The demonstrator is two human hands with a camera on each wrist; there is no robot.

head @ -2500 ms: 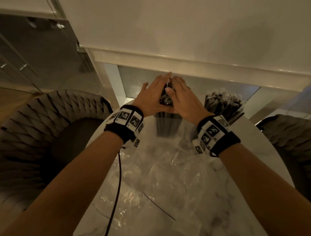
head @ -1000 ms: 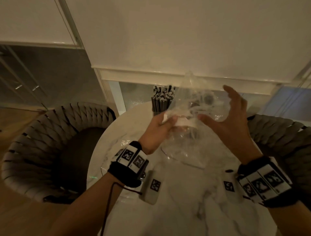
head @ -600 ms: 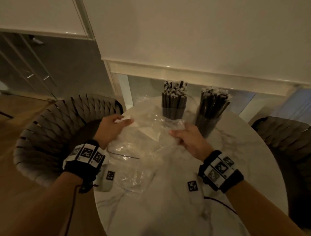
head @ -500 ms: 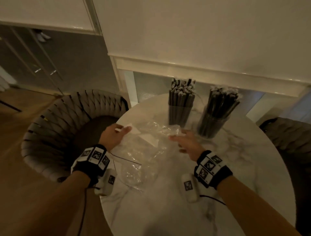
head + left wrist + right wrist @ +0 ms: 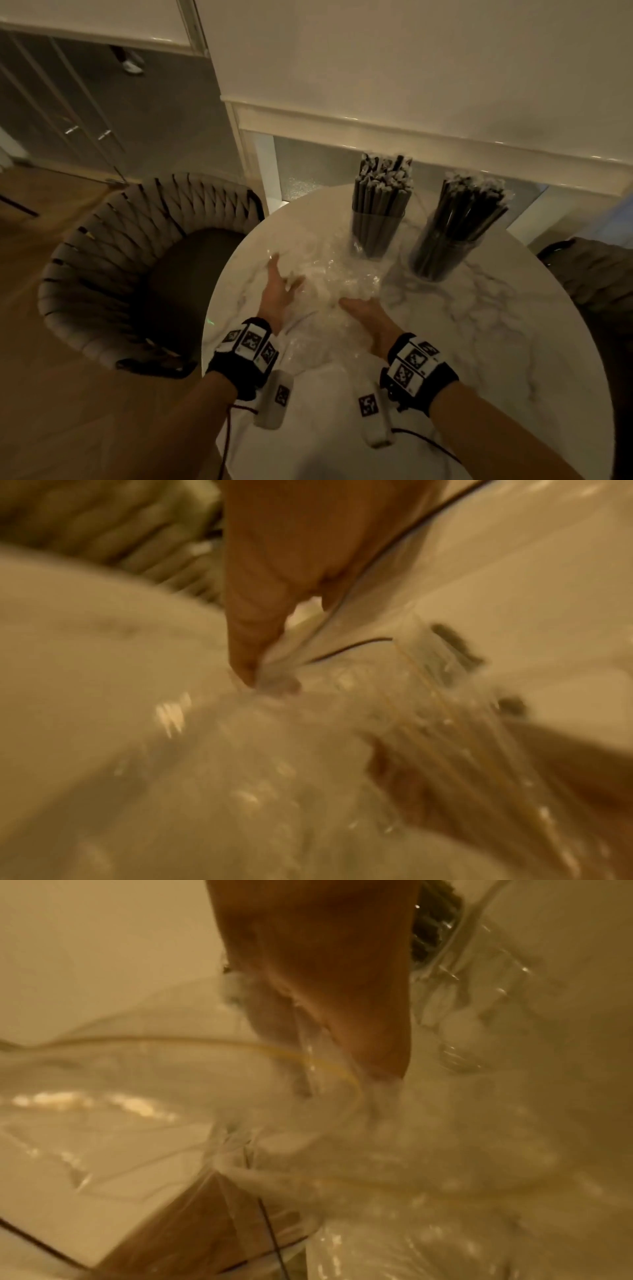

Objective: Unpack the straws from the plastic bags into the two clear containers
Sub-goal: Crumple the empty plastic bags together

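Two clear containers stand at the back of the round marble table (image 5: 479,342). The left container (image 5: 376,229) and the right container (image 5: 442,253) both hold upright bundles of dark straws (image 5: 382,185). In front of them lies a crumpled heap of empty clear plastic bags (image 5: 339,277). My left hand (image 5: 279,291) touches the heap's left side with fingers spread. My right hand (image 5: 363,310) pushes into its near side, fingertips hidden under the plastic. Both wrist views are blurred. The left wrist view has a fingertip (image 5: 248,669) pressing the plastic (image 5: 240,764). In the right wrist view, straight fingers (image 5: 342,1001) reach into the bags (image 5: 411,1150).
A woven grey chair (image 5: 120,260) stands left of the table and another chair (image 5: 603,274) at the right edge. A white wall ledge (image 5: 376,130) runs just behind the containers. Thin black cables (image 5: 226,442) hang from my wrist units. Bare marble shows on the right and near side.
A second ago I held a bag up in the air. It now lies on the table, and both hands have come together on the crumpled heap.
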